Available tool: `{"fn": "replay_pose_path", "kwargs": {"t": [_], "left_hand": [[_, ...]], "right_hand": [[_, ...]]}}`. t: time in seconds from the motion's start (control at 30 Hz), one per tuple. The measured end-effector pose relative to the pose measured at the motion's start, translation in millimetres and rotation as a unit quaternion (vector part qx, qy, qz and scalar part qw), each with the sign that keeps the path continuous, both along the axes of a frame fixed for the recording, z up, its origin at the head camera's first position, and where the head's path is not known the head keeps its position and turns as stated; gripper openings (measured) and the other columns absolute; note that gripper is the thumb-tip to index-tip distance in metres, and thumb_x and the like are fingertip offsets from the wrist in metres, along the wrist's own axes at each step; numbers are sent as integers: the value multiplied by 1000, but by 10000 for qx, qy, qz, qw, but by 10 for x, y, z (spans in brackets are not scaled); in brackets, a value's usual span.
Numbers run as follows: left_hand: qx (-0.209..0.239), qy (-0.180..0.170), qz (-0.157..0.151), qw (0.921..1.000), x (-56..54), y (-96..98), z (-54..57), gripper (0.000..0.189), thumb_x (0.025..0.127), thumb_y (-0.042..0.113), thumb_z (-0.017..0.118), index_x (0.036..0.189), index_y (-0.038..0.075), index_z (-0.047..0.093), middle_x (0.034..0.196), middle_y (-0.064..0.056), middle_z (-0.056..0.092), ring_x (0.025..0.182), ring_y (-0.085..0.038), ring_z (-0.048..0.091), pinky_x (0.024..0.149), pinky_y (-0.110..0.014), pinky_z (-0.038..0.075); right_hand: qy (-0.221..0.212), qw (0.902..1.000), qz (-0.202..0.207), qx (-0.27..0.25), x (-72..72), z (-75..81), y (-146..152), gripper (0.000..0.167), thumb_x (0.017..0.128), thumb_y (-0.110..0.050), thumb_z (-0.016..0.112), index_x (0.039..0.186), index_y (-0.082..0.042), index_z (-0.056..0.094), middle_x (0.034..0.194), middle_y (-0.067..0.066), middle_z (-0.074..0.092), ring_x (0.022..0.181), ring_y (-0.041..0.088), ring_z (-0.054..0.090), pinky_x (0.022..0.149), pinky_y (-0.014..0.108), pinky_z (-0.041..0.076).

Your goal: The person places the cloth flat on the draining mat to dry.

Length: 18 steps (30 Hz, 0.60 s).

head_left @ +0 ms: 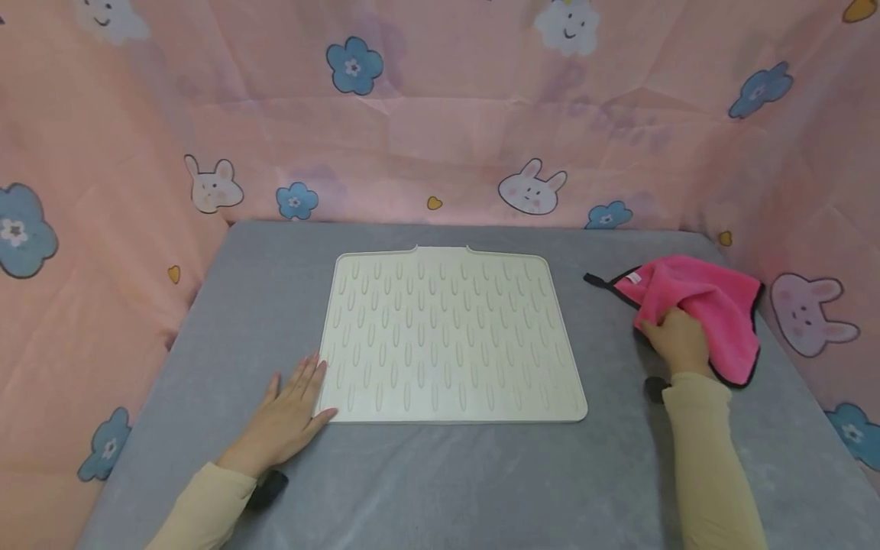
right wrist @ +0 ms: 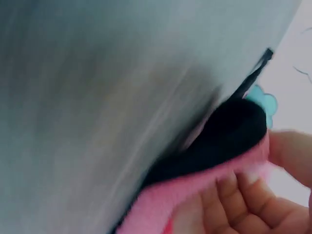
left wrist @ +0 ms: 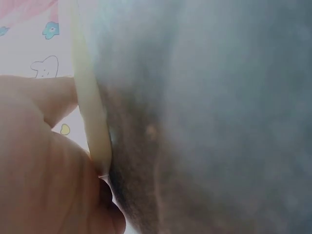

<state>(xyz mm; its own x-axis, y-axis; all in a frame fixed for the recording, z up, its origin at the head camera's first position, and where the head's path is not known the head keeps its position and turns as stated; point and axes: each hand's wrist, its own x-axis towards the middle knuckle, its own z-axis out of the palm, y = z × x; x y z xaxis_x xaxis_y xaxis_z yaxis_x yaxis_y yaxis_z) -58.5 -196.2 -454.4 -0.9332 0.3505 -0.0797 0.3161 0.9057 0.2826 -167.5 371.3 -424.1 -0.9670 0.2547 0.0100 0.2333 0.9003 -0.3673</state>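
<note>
A pale cream mat (head_left: 440,336) with rows of raised oval ridges and a tab on its far edge lies flat mid-table. On its near left corner rests my left hand (head_left: 285,420), fingers extended along the left side and thumb over the near edge. The left wrist view shows the mat's edge (left wrist: 92,117) close by the thumb. To the right, my right hand (head_left: 679,341) pinches a pink cloth (head_left: 732,321) with black trim and a black hanging loop. In the right wrist view, thumb and fingers hold the cloth's edge (right wrist: 195,180), folded over.
A grey cloth covers the table (head_left: 454,489). Behind it and at both sides hangs a pink curtain (head_left: 426,130) printed with rabbits, blue flowers and clouds. The pink cloth lies near the table's right edge.
</note>
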Motion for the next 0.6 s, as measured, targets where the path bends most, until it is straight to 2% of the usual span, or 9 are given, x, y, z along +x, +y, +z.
{"fn": "replay_pose_path", "kwargs": {"t": [0.07,0.17,0.33,0.47,0.53,0.6], "left_hand": [[-4,20,2,10000,1,6,11,70,96,35,52,145,-7,25,152,-22,19,139,-37,19,106,-61,10],[4,25,12,10000,5,14,26,70,95,35,53,144,-7,26,152,-23,19,139,-37,20,106,-62,9],[-24,27,22,10000,2,15,21,70,95,35,53,144,-7,26,152,-22,19,139,-37,20,105,-63,9],[-27,53,38,10000,-4,9,2,71,95,35,53,144,-7,25,152,-23,19,139,-37,19,105,-64,9],[-11,58,37,10000,-5,5,-6,71,95,35,54,145,-7,25,152,-23,19,139,-38,19,104,-65,9],[-6,50,24,10000,-6,3,-13,71,95,35,53,145,-7,25,152,-23,19,139,-37,19,104,-65,9]], "right_hand": [[198,9998,-30,-67,9,0,4,27,87,-17,56,68,0,47,57,9,45,56,26,45,51,33,32],[477,9985,-105,-256,26,7,2,23,88,-15,55,79,6,54,67,15,53,64,29,48,54,33,35],[661,9931,-420,-870,58,94,-30,35,93,-21,53,104,12,56,90,23,57,71,24,50,56,28,39],[1091,9816,-746,-1376,56,249,-107,40,94,-27,54,109,9,57,98,21,57,75,11,46,63,21,38],[1372,9762,-832,-1461,51,320,-154,40,93,-29,56,108,8,58,96,16,58,75,5,43,65,19,35],[1473,9719,-880,-1614,54,381,-196,39,92,-30,57,108,6,58,92,9,57,70,1,44,62,16,38]]}}
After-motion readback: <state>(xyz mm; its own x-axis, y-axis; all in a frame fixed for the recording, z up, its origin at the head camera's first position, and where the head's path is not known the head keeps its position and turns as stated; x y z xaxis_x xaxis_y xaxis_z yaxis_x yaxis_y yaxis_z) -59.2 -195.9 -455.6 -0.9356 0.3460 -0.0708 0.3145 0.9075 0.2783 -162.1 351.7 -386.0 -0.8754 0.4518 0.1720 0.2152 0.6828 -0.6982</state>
